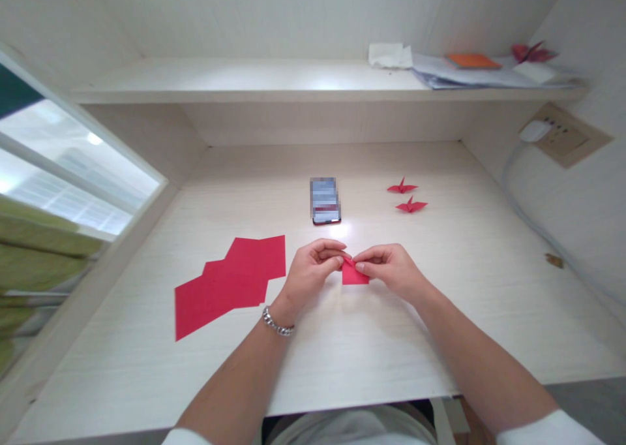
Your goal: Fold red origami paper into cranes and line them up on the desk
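Note:
Between my two hands is a small piece of folded red paper [355, 275], its lower part a flat square near the desk top. My left hand [317, 263] pinches its upper left edge between thumb and fingers. On the other side, my right hand [388, 267] grips its right edge the same way. Fingertips cover the upper folds. Several overlapping red paper sheets [235, 275] lie left of my left hand. Beyond my right hand, two folded red paper cranes sit on the desk, a farther crane [402, 188] and a nearer crane [411, 206].
A phone [325, 200] lies face up beyond my hands. The shelf [244, 76] above bears a white tissue [390, 56], papers [454, 76], an orange pad [473, 61] and another red folded piece [533, 53]. A white charger [535, 130] and cable [528, 216] run along the right wall.

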`<state>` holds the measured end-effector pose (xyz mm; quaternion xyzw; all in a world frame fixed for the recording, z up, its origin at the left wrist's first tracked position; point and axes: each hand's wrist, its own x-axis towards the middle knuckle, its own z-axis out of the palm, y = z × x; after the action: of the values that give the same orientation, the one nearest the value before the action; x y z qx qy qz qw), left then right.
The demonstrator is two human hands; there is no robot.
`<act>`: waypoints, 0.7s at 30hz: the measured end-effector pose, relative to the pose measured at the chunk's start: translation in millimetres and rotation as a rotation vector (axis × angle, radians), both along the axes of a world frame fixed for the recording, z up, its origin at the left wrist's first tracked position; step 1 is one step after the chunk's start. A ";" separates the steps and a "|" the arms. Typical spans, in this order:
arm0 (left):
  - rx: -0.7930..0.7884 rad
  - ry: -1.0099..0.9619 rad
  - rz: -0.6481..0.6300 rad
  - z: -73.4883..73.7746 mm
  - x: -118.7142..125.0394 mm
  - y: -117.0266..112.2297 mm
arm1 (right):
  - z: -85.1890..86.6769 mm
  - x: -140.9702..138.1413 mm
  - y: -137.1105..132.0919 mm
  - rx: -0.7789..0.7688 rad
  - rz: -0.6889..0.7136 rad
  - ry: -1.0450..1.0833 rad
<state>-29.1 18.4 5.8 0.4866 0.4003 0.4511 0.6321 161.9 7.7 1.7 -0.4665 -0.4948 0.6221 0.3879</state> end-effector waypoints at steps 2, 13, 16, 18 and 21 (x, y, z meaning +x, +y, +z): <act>-0.013 -0.020 0.010 -0.2 0.2 -0.4 | 0.7 0.2 0.1 0.020 -0.019 -0.020; 0.036 0.136 0.055 -0.7 1.9 -3.1 | 0.9 -2.3 -1.5 0.091 0.020 -0.113; 0.033 0.138 0.062 0.3 1.7 -3.5 | 1.1 -2.2 -1.5 0.107 0.032 -0.117; 0.028 0.143 0.057 0.9 1.3 -3.6 | 1.4 -2.3 -1.8 0.110 0.034 -0.120; 0.040 0.165 0.059 0.9 0.6 -3.2 | 0.6 -2.8 -2.2 0.090 0.023 -0.116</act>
<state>-28.5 15.2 6.8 0.5225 0.4560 0.4357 0.5738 159.1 5.5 2.3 -0.4782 -0.5493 0.5755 0.3719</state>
